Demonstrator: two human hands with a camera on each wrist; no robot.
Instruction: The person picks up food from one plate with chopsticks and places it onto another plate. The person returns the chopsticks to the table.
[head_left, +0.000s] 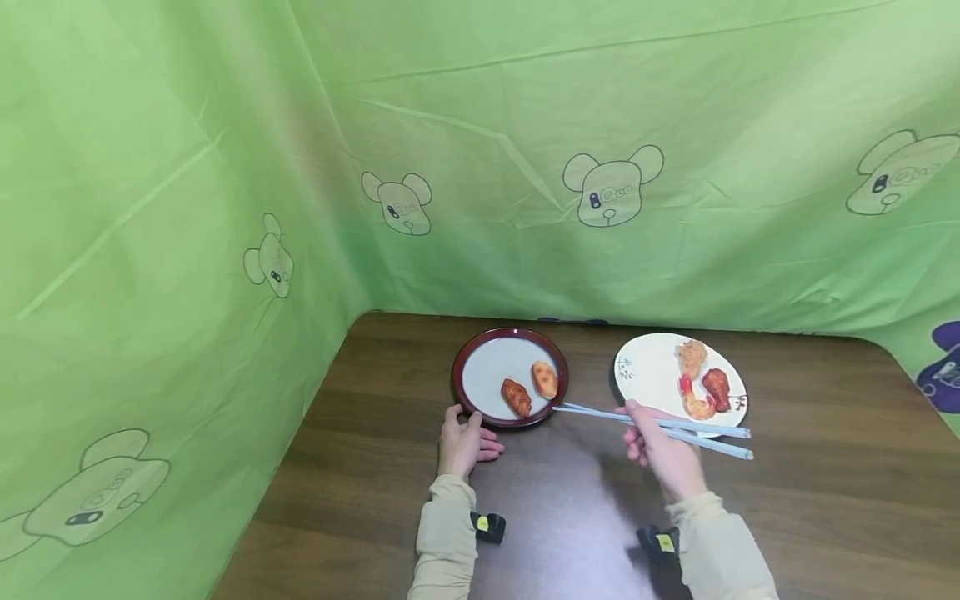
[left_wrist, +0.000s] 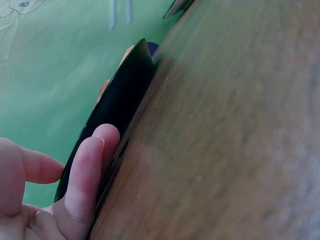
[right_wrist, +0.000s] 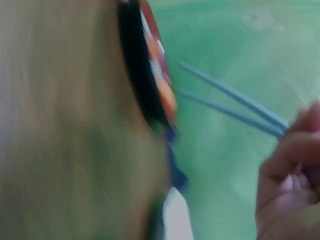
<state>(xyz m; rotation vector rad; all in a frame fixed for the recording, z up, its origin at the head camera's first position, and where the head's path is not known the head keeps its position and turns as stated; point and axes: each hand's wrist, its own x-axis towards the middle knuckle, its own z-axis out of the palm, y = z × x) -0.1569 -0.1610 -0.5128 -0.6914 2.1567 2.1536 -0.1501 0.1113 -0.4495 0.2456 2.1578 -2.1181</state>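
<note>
In the head view, my right hand holds a pair of light blue chopsticks, their tips pointing left to the near right rim of a red-rimmed plate. The right wrist view shows the chopsticks slightly parted with nothing between them. On that plate lie a ridged brown food piece and an oval golden pastry. My left hand touches the plate's near left rim. In the left wrist view, its fingers lie against the plate's dark outer side.
A white oval plate stands at the right, partly behind my right hand. On it are a pale fried drumstick, a red-brown drumstick and a shrimp. Green cloth hangs around the wooden table.
</note>
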